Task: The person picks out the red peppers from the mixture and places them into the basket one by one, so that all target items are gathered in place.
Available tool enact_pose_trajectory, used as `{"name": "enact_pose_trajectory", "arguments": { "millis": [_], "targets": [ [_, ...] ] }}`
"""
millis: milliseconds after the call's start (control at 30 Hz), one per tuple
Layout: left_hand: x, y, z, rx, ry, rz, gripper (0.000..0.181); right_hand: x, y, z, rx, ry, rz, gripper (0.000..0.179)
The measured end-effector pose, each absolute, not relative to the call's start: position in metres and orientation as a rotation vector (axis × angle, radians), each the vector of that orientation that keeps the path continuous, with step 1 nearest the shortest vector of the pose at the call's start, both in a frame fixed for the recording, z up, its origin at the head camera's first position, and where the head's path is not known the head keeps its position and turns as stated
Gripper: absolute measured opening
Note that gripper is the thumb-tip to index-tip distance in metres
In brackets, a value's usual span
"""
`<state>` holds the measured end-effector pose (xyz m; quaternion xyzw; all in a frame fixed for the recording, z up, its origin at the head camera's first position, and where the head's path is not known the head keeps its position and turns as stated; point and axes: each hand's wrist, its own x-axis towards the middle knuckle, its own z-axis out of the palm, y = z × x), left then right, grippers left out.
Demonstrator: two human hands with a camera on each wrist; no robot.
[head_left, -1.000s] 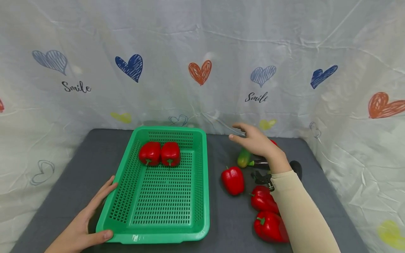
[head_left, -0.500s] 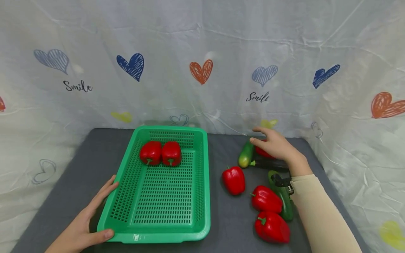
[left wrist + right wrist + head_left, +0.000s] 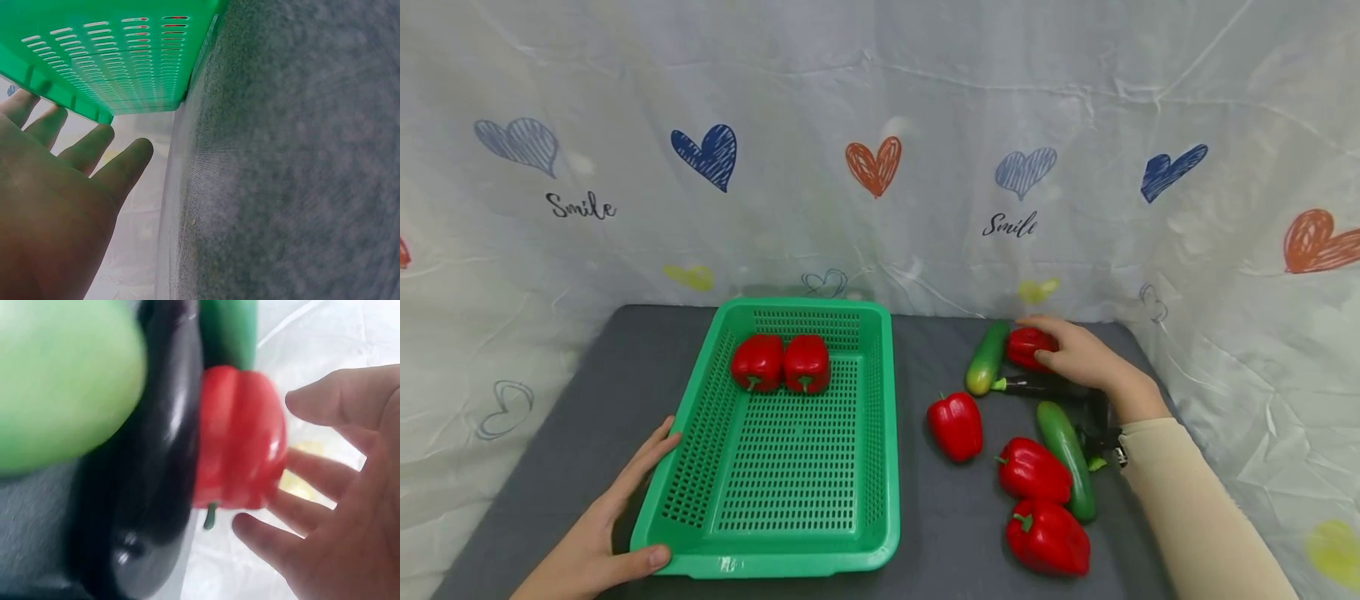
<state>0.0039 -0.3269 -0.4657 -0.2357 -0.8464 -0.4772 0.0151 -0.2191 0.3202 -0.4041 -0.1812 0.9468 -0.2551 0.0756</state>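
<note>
Here we are: a glossy, lobed red pepper [image 3: 1028, 346] sits at nine o'clock from the right hand [image 3: 1088, 358], its fingers well parted around the near side, no grip that we can see; at the perforated green plastic basket's [image 3: 775, 566] eight o'clock, the left hand [image 3: 597, 532] rests nearly straight fingers against the rim, clutching nothing. Below the pepper, at six o'clock, we spot a smooth, dark eggplant [image 3: 1043, 386].

Behind the dark grey table [image 3: 617, 375] hangs a white, wrinkled sheet [image 3: 940, 100]. In the head view, an orange heart [image 3: 874, 171] is printed at twelve o'clock, a dark blue heart [image 3: 706, 158] at ten, and a yellow heart [image 3: 1333, 554] at four. The light is soft.
</note>
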Motion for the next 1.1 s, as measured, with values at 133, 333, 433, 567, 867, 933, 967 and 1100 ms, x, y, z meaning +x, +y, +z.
{"name": "enact_pose_trajectory", "arguments": {
  "millis": [133,333,433,567,867,933,967,1100],
  "targets": [
    [0.004,-0.328,-0.467,-0.714,-2.645,-1.484,0.106,-0.219,0.327,-0.407,-0.56,2.819,-0.745,0.057],
    [0.005,-0.328,-0.466,-0.687,-2.653,-1.498,0.104,-0.222,0.336,-0.408,-0.564,2.815,-0.703,0.064],
    [0.004,-0.327,-0.466,-0.686,-2.654,-1.507,0.103,-0.221,0.34,-0.41,-0.552,2.803,-0.704,0.073],
    [0.005,-0.327,-0.466,-0.681,-2.648,-1.566,0.102,-0.222,0.344,-0.414,-0.538,2.792,-0.697,0.082],
    [0.005,-0.329,-0.467,-0.65,-2.647,-1.618,0.102,-0.225,0.351,-0.424,-0.511,2.836,-0.712,0.077],
    [0.005,-0.328,-0.467,-0.644,-2.649,-1.633,0.101,-0.225,0.352,-0.426,-0.496,2.846,-0.723,0.076],
    [0.005,-0.328,-0.466,-0.645,-2.648,-1.635,0.101,-0.226,0.352,-0.427,-0.484,2.85,-0.728,0.075],
    [0.006,-0.328,-0.466,-0.659,-2.637,-1.624,0.102,-0.229,0.35,-0.429,-0.429,2.858,-0.761,0.074]
  ]
}}
